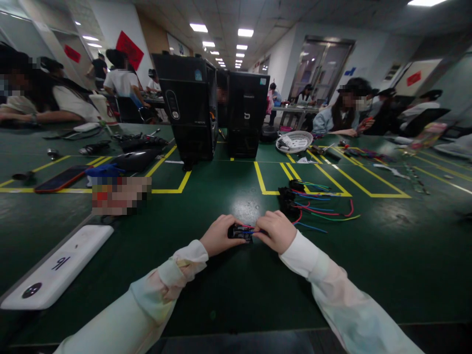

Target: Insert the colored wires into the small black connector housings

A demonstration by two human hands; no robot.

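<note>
Pale sleeves (121, 314) reach forward over the green tabletop (236, 300), and between the two hands, just above its surface, is the small black part (248, 238). The left hand (217, 236) has its thumb below and its fingers above, closed only as far as the body of this part allows. The right hand (278, 231) has its fingertips almost together, pinching near the red and blue wires (246, 227); whether they also press on the body, I cannot tell. To my judgement the part is light and rather stiff, perhaps of smooth plastic, so it could turn a little under a loose thumb. The wires look soft and should bend easily, but a hard pull may harm the place where they enter. It seems best to hold the body by its opposite edges, and to take each wire close to its root. Near the right hand lie more black parts (289, 201) with coloured wires (332, 212) spread out; a white device (62, 265) rests well apart, at the left.
</note>
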